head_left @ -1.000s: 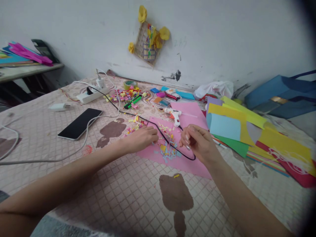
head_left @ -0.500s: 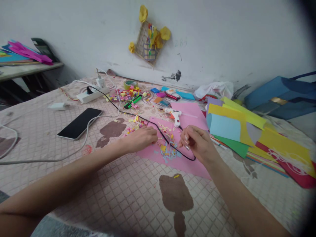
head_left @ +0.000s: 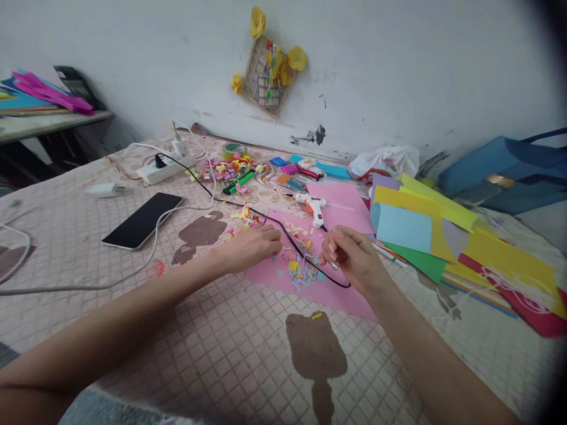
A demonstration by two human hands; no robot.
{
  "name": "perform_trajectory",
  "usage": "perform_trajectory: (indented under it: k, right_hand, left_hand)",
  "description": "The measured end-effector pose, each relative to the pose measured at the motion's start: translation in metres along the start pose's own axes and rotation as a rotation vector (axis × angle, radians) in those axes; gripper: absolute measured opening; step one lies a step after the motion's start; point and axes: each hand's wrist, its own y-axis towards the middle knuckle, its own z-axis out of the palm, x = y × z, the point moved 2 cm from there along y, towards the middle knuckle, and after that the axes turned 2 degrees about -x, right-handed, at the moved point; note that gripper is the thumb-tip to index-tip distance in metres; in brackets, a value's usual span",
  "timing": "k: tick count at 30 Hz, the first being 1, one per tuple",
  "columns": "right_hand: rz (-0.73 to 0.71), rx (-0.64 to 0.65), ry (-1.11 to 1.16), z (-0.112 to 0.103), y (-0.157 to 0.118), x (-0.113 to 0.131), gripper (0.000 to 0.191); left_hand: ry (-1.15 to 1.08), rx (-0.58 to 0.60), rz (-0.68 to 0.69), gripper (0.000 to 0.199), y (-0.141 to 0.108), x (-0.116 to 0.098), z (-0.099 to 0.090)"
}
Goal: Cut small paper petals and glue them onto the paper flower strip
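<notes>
My left hand is closed over the left part of a pink sheet; what its curled fingers hold, if anything, is hidden. Over the sheet's right side, my right hand has its fingers pressed together, and nothing can be made out between them. Small blue and yellow paper scraps lie on the sheet between the hands. A black cord crosses the sheet and loops near my right hand. The white glue gun rests just beyond it.
A phone and a white power strip are at the left. Paper flowers and a green cutter lie farther back. Coloured sheets are piled at the right, with a blue bag behind.
My left hand has shifted very slightly left. My right hand is almost in the same place, with its fingers still together.
</notes>
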Motion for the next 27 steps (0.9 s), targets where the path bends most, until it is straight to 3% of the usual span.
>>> perform_trajectory:
  k: [10,15,20,27]
  right_hand:
    - [0.008,0.002,-0.069,0.006,-0.002,-0.005,0.029]
    - [-0.008,0.019,-0.296,0.023,-0.006,-0.007,0.012]
    - [0.011,0.144,-0.282,0.038,-0.008,-0.011,0.026]
    - [0.059,0.092,-0.16,0.041,-0.004,-0.017,0.012]
  left_hand:
    - [-0.181,-0.033,-0.078,0.013,-0.004,-0.001,-0.009]
    - [-0.722,-0.097,-0.271,0.005,-0.007,-0.004,-0.015]
    - [-1.276,-0.108,-0.449,0.013,-0.008,-0.008,-0.012]
    - [-1.459,-0.123,-0.56,0.013,-0.01,-0.011,-0.012]
